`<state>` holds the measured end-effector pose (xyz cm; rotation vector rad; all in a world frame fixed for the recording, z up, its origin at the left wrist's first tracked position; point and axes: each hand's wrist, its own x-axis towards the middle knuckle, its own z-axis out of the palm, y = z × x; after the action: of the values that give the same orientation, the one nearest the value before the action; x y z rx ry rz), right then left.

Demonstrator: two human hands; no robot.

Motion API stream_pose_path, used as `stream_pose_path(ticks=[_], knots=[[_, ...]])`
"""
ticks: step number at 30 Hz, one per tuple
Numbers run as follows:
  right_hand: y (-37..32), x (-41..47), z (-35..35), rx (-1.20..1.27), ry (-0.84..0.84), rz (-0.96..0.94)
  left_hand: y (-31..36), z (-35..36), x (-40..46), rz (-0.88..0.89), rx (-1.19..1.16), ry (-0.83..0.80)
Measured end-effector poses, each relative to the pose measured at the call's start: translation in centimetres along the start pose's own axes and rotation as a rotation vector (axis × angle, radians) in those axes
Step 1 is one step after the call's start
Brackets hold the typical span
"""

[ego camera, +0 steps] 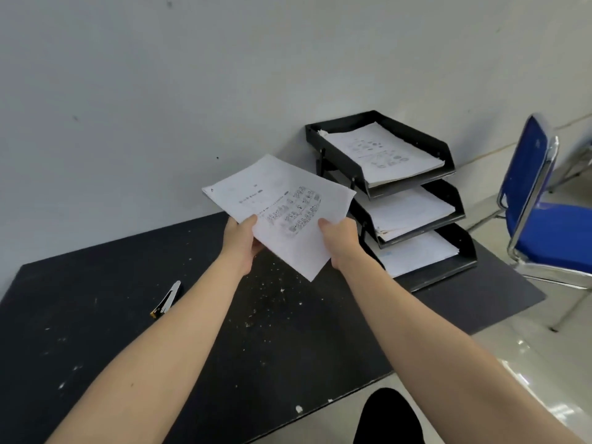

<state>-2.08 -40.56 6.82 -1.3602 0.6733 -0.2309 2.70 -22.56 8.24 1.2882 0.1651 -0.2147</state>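
Observation:
I hold a thin stack of printed white sheets (278, 203) in the air above the black table (96, 315). My left hand (242, 241) grips its near left edge, thumb on top. My right hand (341, 243) grips its near right edge, thumb on top. The fingers of both hands are hidden under the paper. To the right stands a black three-tier paper tray (349, 161) against the wall; each tier holds white sheets, and the top tier's sheet (381, 152) is printed.
A small black and white stapler (166, 299) lies on the table left of my left forearm. White specks dot the tabletop. A blue chair with a metal frame (544, 200) stands right of the table. A grey wall runs behind.

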Motion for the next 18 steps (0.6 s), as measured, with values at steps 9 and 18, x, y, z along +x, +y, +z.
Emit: stream_pose_path(ticks=[9, 18], knots=[[-1.3, -5.4, -9.0, -0.052, 0.158, 0.178, 0.3, 4.5, -7.9, -0.279, 0.233, -0.146], [3.7, -10.0, -21.8, -0.08, 0.439, 0.179, -4.7, 10.6, -13.6, -0.477, 0.472, -0.482]])
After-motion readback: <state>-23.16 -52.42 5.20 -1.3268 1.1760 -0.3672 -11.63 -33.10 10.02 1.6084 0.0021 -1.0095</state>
